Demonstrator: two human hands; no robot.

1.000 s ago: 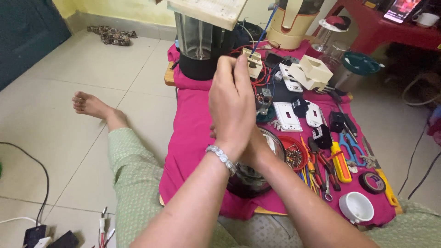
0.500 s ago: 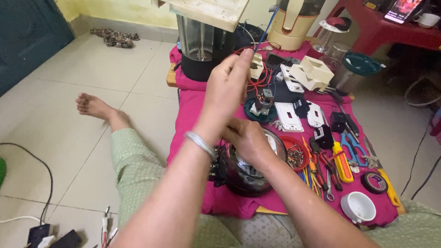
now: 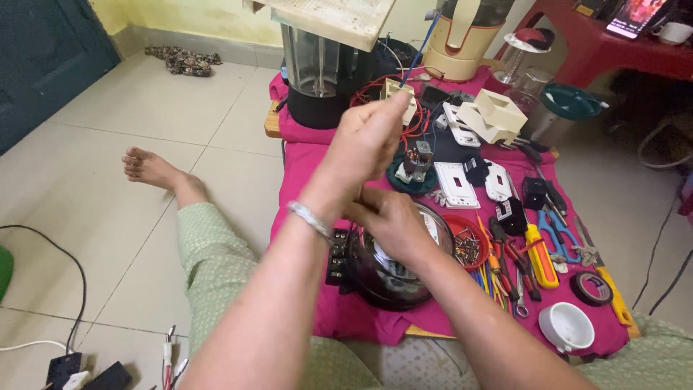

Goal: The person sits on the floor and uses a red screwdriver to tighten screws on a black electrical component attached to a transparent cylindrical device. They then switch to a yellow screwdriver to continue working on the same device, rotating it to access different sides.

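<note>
My left hand (image 3: 369, 139), with a metal bracelet at the wrist, is raised above the pink cloth (image 3: 303, 166). Its fingertips pinch a thin blue wire (image 3: 417, 49) that runs up and to the right. Below it, my right hand (image 3: 386, 220) rests on the top of a round dark appliance part (image 3: 382, 278) with a black terminal block on its left side. That part sits at the near edge of the cloth. I cannot see where the wire's lower end goes; my hands hide it.
A clear blender jar (image 3: 317, 72) and a cream mixer base (image 3: 462, 40) stand at the back. White switch plates (image 3: 455, 184), a red dish of screws (image 3: 468, 244), pliers and screwdrivers (image 3: 530, 253), a black tape roll (image 3: 590, 287) and a white cup (image 3: 567, 326) lie right. My bare foot (image 3: 148, 166) rests left.
My left hand has risen and moved away from me, off the round part, drawing the blue wire upward. My right hand has stayed on the round part.
</note>
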